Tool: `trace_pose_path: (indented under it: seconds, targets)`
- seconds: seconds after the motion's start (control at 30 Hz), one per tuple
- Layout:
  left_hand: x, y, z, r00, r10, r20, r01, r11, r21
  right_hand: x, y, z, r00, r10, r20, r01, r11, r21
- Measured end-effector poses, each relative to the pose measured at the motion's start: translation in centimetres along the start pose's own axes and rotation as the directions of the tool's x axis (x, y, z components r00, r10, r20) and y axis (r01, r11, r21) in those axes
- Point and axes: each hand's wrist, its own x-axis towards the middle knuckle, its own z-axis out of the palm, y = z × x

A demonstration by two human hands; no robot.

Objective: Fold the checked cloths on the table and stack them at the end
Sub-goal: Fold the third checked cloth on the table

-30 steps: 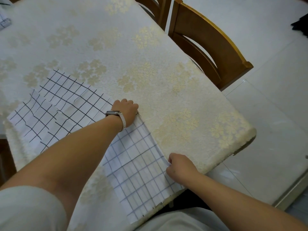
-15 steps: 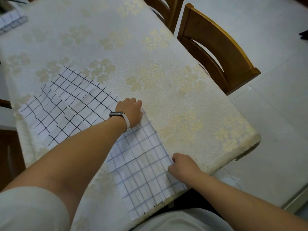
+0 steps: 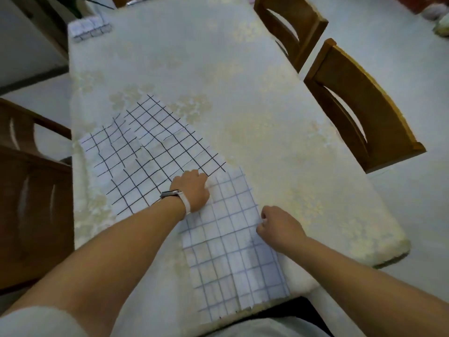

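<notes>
Head view, looking down the table (image 3: 218,69).

Progress: a small folded checked cloth (image 3: 90,30) is seen at the far corner, about 11 o'clock, and is judged to be the start of the stack; how many pieces it holds cannot be told through the blur. A black-checked cloth (image 3: 150,152) is spread flat and wrinkled at 10 o'clock from the hands, not yet folded. A blue-checked cloth (image 3: 233,251) is being worked at the near edge, 6 o'clock. From its narrow strip shape it is judged to be folded at least once, with further folds and the stacking left to do.

Orientation: the blue-checked cloth's long axis is laid roughly 6 to 12 o'clock, leaning slightly toward 11. Its near end reaches the table's near edge. Its far end touches or overlaps the black-checked cloth's near corner.

Grip: the left hand (image 3: 192,190), with a wristwatch (image 3: 175,194) worn, is set on the strip's far left corner, fingers curled down and closed on the fabric. The right hand (image 3: 279,227) is clamped on the strip's right edge at 3 o'clock, with fabric pinched between thumb and fingers.

Two wooden chairs (image 3: 359,105) are noted at 2 o'clock.
</notes>
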Motion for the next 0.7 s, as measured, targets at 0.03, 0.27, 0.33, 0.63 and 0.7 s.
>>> trace_pose_path:
  seconds: [0.03,0.27,0.33,0.63,0.7]
  targets:
    - [-0.1,-0.5,0.3,1.000,-0.024,-0.001,0.024,0.999,-0.028,0.7,-0.6,-0.2,0.998,-0.057,-0.017,0.056,0.998,-0.025]
    - [-0.2,-2.6,1.8,0.993,-0.120,0.008,0.120,0.983,-0.137,6.8,-4.6,-2.2,0.932,-0.363,-0.014,0.350,0.906,-0.236]
    - [-0.1,-2.8,2.1,0.993,-0.114,0.008,0.114,0.983,-0.141,8.6,-5.4,-2.8,0.913,-0.407,0.032,0.398,0.869,-0.295]
    - [1.8,-4.0,2.3,0.996,-0.085,0.019,0.087,0.979,-0.183,13.9,-7.8,-5.2,0.894,-0.417,0.167,0.446,0.777,-0.444]
    - [2.3,-4.2,2.1,0.996,-0.061,0.058,0.070,0.980,-0.185,14.4,-7.8,-5.1,0.892,-0.404,0.203,0.451,0.771,-0.449]
